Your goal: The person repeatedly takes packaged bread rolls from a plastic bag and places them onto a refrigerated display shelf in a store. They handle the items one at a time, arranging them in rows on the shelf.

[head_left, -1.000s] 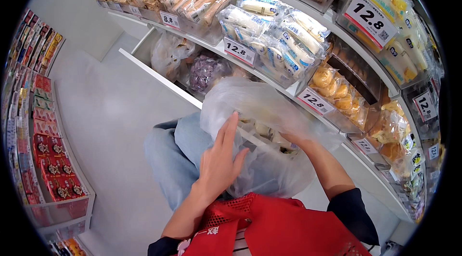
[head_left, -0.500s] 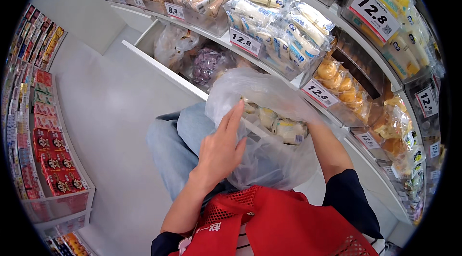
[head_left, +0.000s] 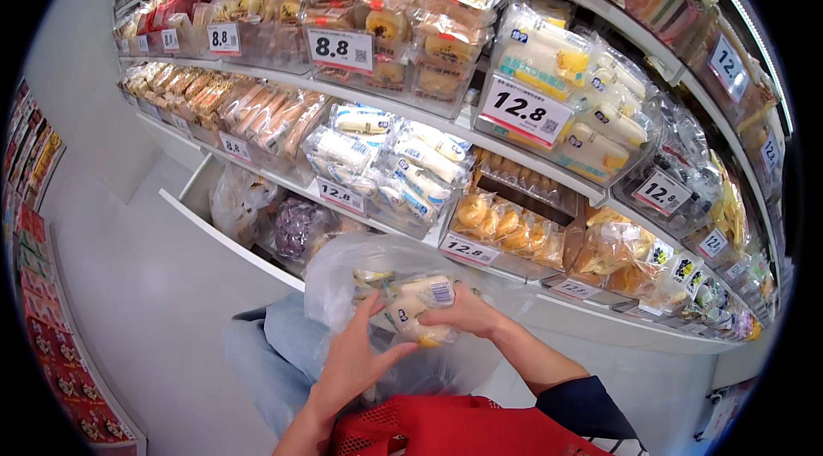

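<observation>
Several wrapped pale bread rolls (head_left: pixel 420 300), in clear film with yellow marks, are above the mouth of a large translucent plastic bag (head_left: pixel 330 272) at my lap. My right hand (head_left: pixel 471 312) grips the rolls from the right, its thumb lying across the film. At their left side is my left hand (head_left: pixel 358 355), thumb and fingers spread apart, the fingertips by the packets; whether they touch is hard to tell. The lower part of the bag is largely behind my hands.
A white drawer (head_left: pixel 225 237) stands pulled out below the shelves, holding bagged goods, among them a purple bag (head_left: pixel 300 229). Shelf bins hold wrapped rolls (head_left: pixel 377 169), round golden buns (head_left: pixel 506 225) and packed cakes (head_left: pixel 574 96). Red packages (head_left: pixel 64 362) line a shelf at the left.
My right hand has come up from inside the bag with wrapped bread rolls in its grip. My left hand has shifted off the bag's rim to beside them. The view has tilted up toward the shelves.
</observation>
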{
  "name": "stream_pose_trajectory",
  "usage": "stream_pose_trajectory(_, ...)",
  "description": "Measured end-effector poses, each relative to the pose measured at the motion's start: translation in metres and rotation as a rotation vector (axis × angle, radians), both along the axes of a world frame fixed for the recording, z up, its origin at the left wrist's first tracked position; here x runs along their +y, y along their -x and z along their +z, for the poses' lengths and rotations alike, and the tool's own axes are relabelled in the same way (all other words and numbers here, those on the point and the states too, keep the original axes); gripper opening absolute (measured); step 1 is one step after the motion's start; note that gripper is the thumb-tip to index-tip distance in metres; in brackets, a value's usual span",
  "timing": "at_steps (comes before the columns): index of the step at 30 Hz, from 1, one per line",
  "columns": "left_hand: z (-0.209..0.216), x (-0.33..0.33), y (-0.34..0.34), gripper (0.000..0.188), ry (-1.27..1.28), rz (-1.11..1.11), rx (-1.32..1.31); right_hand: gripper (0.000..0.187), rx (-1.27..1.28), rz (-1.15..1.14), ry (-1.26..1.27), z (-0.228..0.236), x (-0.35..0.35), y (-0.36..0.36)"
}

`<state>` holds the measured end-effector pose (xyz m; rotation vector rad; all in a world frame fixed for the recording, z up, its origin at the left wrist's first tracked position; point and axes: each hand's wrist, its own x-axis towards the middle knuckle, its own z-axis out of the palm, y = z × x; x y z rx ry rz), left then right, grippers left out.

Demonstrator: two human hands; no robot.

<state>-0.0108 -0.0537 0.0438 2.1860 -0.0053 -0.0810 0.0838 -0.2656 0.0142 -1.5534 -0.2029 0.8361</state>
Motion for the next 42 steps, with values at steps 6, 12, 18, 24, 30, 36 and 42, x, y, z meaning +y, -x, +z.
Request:
stream_pose_trajectory(6,-0.011,-0.008,0.000,0.088,0.804,0.058,0.406,0.046,0.258,-0.142,-0.368,0.004,-0.004,0.040)
stream_pose_trajectory(12,-0.010,-0.017,0.010,0.051,0.953,0.008,0.465,0.053,0.042,0.042,-0.057,0.020,0.010,0.057)
stream_pose_trajectory(18,0.017,-0.021,0.003,0.052,0.912,-0.070,0.257,0.062,-0.423,0.020,0.205,0.037,-0.003,0.057)
stream_pose_trajectory(24,0.022,-0.017,-0.004,0.052,1.102,0.089,0.488,0.030,-1.272,-0.415,0.359,0.200,-0.060,-0.005)
stream_pose_trajectory(30,0.051,-0.027,-0.021,0.054,0.998,0.019,0.487,0.040,-1.599,-0.552,0.761,0.265,-0.136,-0.133)
stream_pose_trajectory(36,0.048,-0.031,-0.023,0.056,0.943,-0.021,0.480,0.049,-1.308,-0.368,1.071,0.291,-0.141,-0.165)
stream_pose_trajectory(42,0.055,-0.026,-0.030,0.056,0.913,-0.096,0.524,0.060,-1.217,-0.233,1.069,0.296,-0.150,-0.165)
